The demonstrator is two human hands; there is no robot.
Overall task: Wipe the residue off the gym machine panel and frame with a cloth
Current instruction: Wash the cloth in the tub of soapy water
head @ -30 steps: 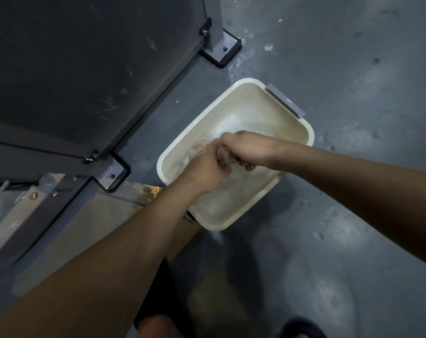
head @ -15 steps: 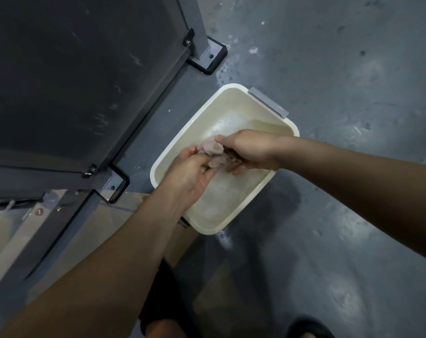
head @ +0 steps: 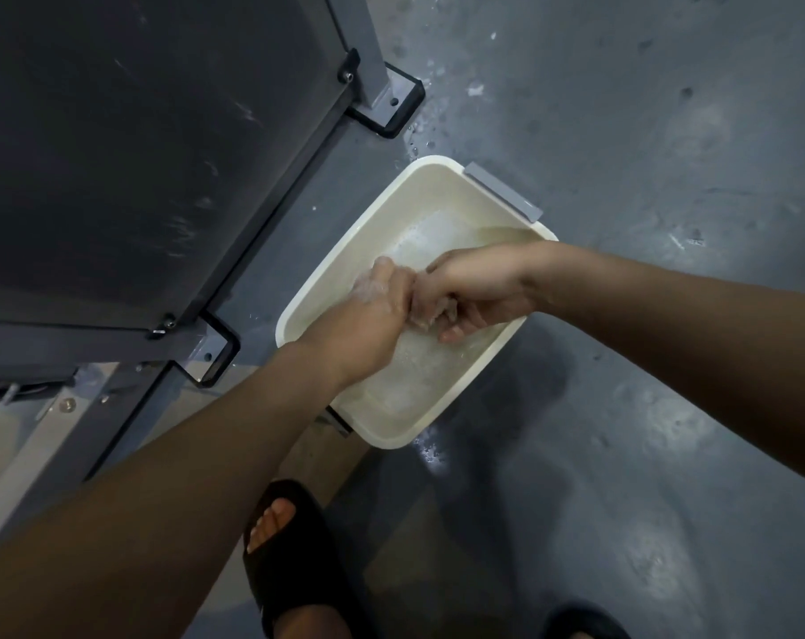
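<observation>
While my left hand (head: 382, 295) and right hand (head: 476, 288) clench the cloth (head: 430, 311) over the basin (head: 437, 186), I judge the panel (head: 138, 154) unwiped.

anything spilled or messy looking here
Yes. Water droplets lie on the floor by the near corner of the basin, with more near the machine's foot plate, probably splashed from wringing the cloth. The dark panel shows pale streaks, likely residue not yet wiped.

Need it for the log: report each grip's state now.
Left grip: closed around the wet cloth.
Right grip: closed around the same cloth, over the cream basin.
</observation>
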